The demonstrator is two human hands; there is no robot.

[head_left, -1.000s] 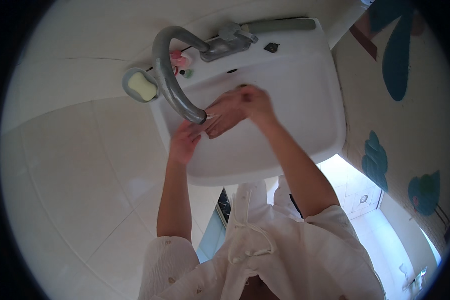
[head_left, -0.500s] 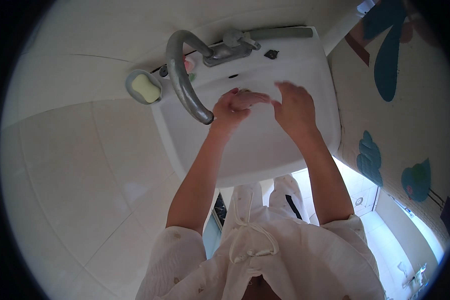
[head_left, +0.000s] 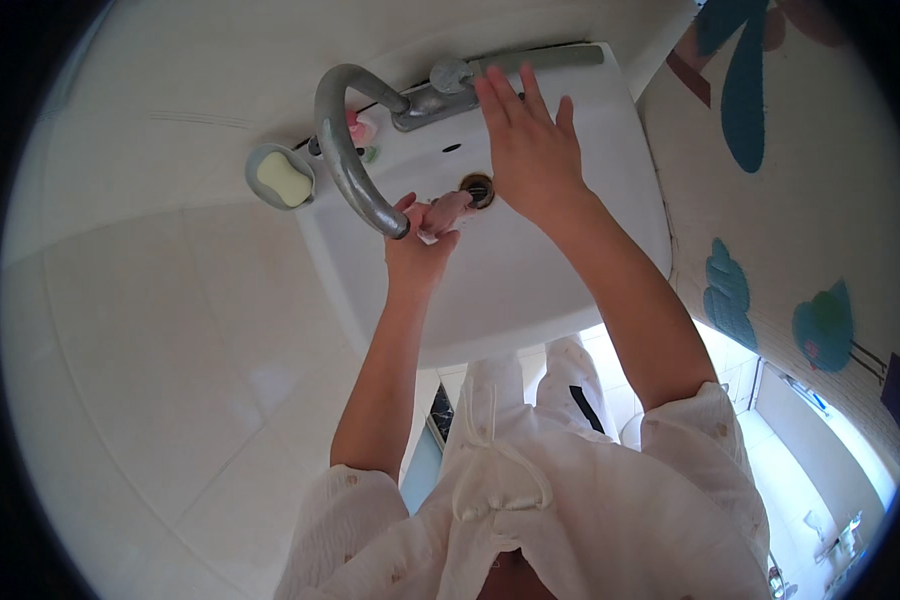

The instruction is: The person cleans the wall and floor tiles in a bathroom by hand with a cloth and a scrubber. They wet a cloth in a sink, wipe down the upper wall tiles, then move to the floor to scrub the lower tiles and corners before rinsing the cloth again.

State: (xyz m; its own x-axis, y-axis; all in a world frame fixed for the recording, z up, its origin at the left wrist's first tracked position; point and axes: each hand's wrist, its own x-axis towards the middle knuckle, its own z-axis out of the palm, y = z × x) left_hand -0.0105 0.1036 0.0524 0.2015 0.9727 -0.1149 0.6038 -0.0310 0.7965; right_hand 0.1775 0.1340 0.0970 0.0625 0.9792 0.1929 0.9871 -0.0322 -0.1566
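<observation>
Beneath the mouth of the grey curved faucet [head_left: 342,160], my left hand [head_left: 425,238] is held palm up over the white sink [head_left: 510,290], its fingers stretched toward the drain [head_left: 477,190]. It holds nothing that I can make out, and no clear stream of water shows. My right hand [head_left: 538,150] is raised over the far part of the basin, back of the hand up and fingers spread. Its fingertips are at the faucet's lever, which they mostly hide; whether they touch it I cannot tell.
A grey dish with a pale yellow soap bar [head_left: 284,180] sits at the sink's far left corner. Small pink and green items [head_left: 362,135] stand behind the spout. Tiled wall [head_left: 170,330] lies to the left, a wall with blue decals [head_left: 727,290] to the right.
My hands have moved apart. The right one has reached forward to the faucet lever with fingers spread; the left has shifted left under the spout. The drain now shows.
</observation>
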